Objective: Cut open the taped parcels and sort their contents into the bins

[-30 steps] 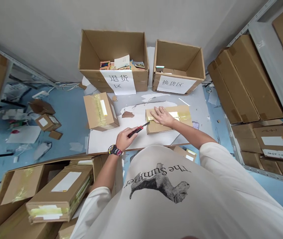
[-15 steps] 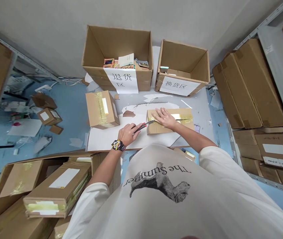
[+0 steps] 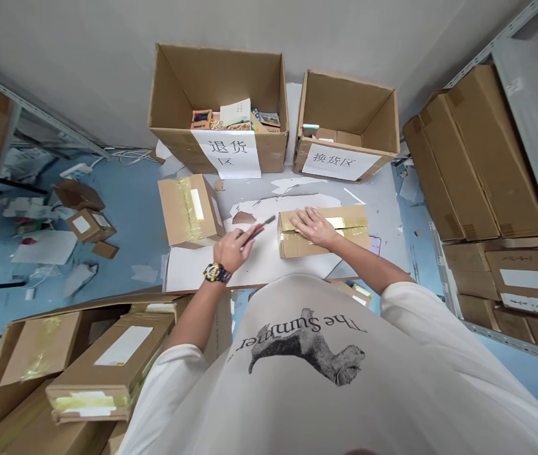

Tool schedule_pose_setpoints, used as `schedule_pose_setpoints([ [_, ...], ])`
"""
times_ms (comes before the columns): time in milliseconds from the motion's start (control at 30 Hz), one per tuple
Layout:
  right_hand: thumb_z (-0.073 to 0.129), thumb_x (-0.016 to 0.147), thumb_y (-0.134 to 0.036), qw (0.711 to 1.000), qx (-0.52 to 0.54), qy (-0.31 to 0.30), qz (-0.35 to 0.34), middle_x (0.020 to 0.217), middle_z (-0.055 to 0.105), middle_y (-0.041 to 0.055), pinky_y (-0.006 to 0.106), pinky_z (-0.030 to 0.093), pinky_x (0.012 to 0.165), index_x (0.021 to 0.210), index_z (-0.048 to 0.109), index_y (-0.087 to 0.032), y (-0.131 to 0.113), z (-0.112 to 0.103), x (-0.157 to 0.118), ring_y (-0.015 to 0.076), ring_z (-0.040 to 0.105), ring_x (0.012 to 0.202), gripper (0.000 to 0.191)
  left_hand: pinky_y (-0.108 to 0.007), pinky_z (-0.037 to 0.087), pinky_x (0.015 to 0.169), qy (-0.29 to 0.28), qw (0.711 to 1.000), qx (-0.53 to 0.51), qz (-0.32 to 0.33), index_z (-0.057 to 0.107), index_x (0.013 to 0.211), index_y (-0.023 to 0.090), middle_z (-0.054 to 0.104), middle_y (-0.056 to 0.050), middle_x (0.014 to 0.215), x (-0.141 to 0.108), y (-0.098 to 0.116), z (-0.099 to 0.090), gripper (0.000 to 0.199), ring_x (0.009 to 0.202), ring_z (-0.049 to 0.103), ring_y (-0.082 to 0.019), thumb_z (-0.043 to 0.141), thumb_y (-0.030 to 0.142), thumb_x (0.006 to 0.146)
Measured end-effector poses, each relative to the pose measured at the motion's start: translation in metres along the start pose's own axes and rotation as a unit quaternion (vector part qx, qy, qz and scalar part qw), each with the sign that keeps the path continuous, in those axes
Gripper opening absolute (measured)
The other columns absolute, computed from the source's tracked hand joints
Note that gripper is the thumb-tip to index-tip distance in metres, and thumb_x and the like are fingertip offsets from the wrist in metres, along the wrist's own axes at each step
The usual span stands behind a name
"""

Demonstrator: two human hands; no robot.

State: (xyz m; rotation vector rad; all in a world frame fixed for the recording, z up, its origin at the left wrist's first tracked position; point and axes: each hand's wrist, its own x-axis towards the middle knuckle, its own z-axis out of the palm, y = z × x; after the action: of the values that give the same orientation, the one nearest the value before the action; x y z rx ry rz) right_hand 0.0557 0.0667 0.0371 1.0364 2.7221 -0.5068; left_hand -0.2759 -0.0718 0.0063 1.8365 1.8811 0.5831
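My left hand (image 3: 232,250), with a watch on its wrist, is closed around a red and black knife (image 3: 258,230). The blade end points up and right, a short gap from the left end of a long taped carton (image 3: 352,221). My right hand (image 3: 313,226) lies flat with fingers spread on top of that carton, over its left half. Along the carton's top the tape is slit. Left of the knife stands another taped carton (image 3: 188,212) with a white label.
Two open boxes with paper signs, a large one (image 3: 169,142) holding books and a smaller one (image 3: 304,151), stand at the table's back. A big box (image 3: 6,354) of parcels is at lower left. Shelved cartons (image 3: 491,151) are at right.
My left hand has drawn the knife back to the left, off the long carton's end. My right hand stays on the carton. The view has shifted slightly.
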Motion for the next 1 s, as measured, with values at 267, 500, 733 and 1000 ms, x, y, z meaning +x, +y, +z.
schedule_pose_setpoints([
  [267,0.037,0.124,-0.051,1.0,-0.012,0.003,-0.001,0.194,0.041,0.0147,0.064,0.027,0.146,0.186,0.048,-0.023,0.0,0.0,-0.001,0.0423,0.037,0.18,0.069,-0.042,0.057,0.104,0.067,0.995,-0.059,-0.046,0.07,0.169,0.024,0.078,-0.016,0.129,-0.006,-0.01,0.025,0.063,0.122,0.075,-0.036,0.068,0.048,0.112],
  [500,0.052,0.123,-0.052,0.995,-0.003,0.1,0.031,0.19,0.049,0.0151,0.063,0.033,0.144,0.179,0.059,-0.023,-0.02,0.017,0.013,0.0428,0.046,0.174,0.064,-0.051,0.059,0.116,0.014,0.982,-0.096,-0.162,0.069,0.165,0.017,0.077,-0.019,0.131,-0.035,-0.042,0.114,0.065,0.128,0.074,-0.039,0.069,0.029,0.101],
  [733,0.061,0.121,-0.056,0.983,0.041,0.176,0.022,0.182,0.061,0.0121,0.063,0.036,0.144,0.166,0.072,-0.027,-0.036,0.033,0.019,0.0404,0.053,0.167,0.055,-0.057,0.056,0.122,-0.011,0.969,-0.053,-0.242,0.065,0.168,0.011,0.072,-0.024,0.133,-0.044,-0.089,0.144,0.069,0.134,0.071,-0.044,0.069,0.025,0.101],
  [1000,0.049,0.12,-0.057,0.866,0.173,0.368,0.292,0.171,0.067,0.0194,0.065,0.037,0.143,0.158,0.075,-0.022,0.037,0.048,-0.085,0.0397,0.055,0.163,0.058,-0.063,0.046,0.135,0.021,0.964,-0.083,-0.25,0.069,0.162,0.012,0.065,-0.028,0.156,-0.041,-0.092,0.137,0.064,0.151,0.062,-0.047,0.071,0.028,0.1],
])
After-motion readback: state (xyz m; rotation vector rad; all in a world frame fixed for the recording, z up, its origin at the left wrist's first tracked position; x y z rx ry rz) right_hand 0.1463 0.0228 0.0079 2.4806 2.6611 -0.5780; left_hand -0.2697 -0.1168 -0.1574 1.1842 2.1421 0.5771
